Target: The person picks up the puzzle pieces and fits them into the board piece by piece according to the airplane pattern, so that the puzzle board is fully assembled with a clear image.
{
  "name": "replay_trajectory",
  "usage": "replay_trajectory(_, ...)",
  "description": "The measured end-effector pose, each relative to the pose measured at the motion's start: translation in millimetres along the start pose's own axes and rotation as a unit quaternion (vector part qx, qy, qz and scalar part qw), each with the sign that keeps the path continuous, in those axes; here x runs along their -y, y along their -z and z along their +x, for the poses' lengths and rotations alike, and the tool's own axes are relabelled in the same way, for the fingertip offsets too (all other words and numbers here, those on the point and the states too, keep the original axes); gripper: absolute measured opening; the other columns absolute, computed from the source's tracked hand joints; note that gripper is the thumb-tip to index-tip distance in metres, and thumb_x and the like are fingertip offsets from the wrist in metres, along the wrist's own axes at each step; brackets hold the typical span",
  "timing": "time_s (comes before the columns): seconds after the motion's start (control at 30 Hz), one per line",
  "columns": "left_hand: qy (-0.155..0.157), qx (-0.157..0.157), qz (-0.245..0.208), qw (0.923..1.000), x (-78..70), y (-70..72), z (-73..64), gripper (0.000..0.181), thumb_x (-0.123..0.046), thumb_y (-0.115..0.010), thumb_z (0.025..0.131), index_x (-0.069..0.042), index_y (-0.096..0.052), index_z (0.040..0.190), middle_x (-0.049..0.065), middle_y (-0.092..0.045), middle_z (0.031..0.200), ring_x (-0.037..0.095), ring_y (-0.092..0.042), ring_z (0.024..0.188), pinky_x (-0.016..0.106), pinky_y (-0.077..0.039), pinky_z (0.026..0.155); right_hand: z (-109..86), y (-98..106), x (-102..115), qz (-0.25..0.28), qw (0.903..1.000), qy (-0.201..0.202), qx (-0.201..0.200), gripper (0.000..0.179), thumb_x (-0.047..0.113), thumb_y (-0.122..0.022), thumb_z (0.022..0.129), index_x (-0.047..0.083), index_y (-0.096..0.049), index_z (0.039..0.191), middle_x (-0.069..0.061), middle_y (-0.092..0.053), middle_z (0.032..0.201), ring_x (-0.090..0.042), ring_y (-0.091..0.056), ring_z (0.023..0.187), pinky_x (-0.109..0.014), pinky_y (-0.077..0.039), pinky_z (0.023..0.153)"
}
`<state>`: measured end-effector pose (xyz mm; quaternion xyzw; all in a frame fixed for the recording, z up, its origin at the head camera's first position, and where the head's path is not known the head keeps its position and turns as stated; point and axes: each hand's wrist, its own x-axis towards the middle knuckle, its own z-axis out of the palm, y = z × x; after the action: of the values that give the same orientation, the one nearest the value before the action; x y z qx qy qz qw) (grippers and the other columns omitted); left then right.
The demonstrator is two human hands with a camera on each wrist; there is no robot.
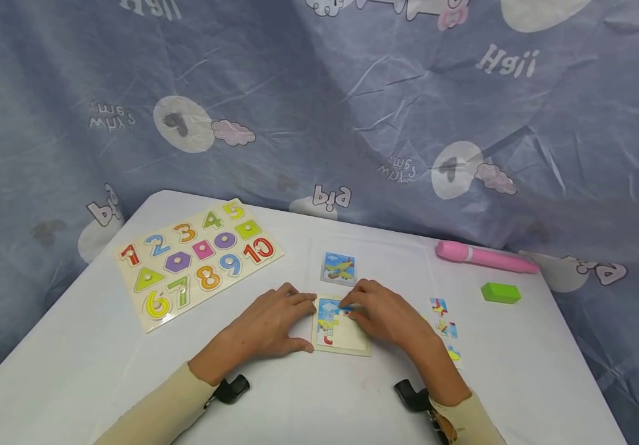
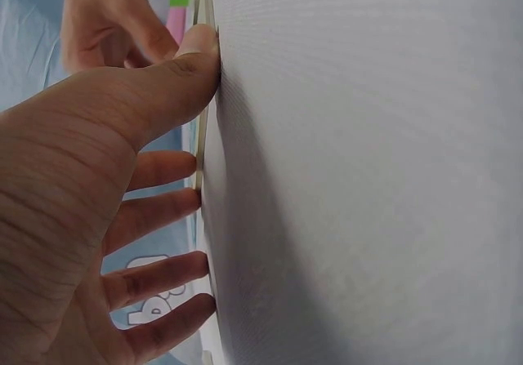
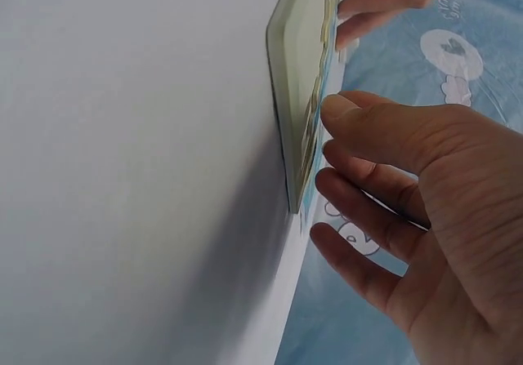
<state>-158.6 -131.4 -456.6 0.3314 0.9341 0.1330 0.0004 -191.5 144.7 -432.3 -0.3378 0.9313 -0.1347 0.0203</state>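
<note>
A square wooden jigsaw tray lies before me on the table. Picture pieces fill its left side and part of its top; the rest shows bare wood. My left hand rests at the tray's left edge, its fingers spread and thumb near the lower left corner. Over the tray's upper right is my right hand, its thumb and index finger touching the pieces there. Whether a piece sits between them is hidden. Just beyond the tray lies a small square plane picture. Several loose jigsaw pieces lie right of my right hand.
A wooden number-and-shape board lies at the left. At the back right are a pink marker-shaped stick and a green block. Behind the white table hangs a blue-grey printed cloth.
</note>
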Motion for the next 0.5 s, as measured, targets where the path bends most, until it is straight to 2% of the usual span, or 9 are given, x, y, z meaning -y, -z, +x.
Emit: replay_trajectory(0.5, -0.002, -0.008, -0.009, 0.9999, -1.1, 0.0, -0.9, 0.068, -0.063, -0.085, 0.086, -0.021, -0.071, 0.137, 0.001, -0.061, 0.156, 0.025, -0.056, 0.131, 0.044, -0.054, 0.098, -20.4, 7, -14, -0.016, 0.9987, -0.049, 0.001, 0.025, 0.011, -0.082, 0.095, 0.016, -0.081, 0.12, 0.0, -0.07, 0.116, -0.019, -0.066, 0.109, -0.042, -0.058, 0.093)
